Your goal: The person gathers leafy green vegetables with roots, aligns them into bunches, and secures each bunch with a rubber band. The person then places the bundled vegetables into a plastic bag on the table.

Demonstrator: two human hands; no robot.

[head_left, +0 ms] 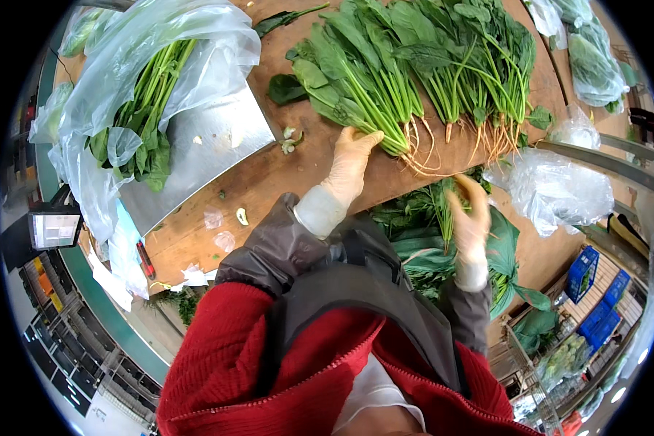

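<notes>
A wide row of spinach [374,87] with orange roots lies on the wooden table, its leaves pointing away from me. My left hand [347,166], in a pale glove, is closed at the lower stems of the leftmost bunch. Off to the right, just past the table's near edge, my right hand [472,218] hangs over a heap of leafy greens [421,251]. Its gloved fingers are curved and apart, slightly blurred, and nothing shows between them. More long-rooted spinach [509,80] spreads over the table's right part.
At left, a metal scale plate [229,131] bears a clear plastic bag [214,36] with greens inside. A small display [54,230] and a red cutter [146,260] are nearby. Crumpled clear bags [559,190] lie right of the table. Blue crates [583,274] stand at lower right.
</notes>
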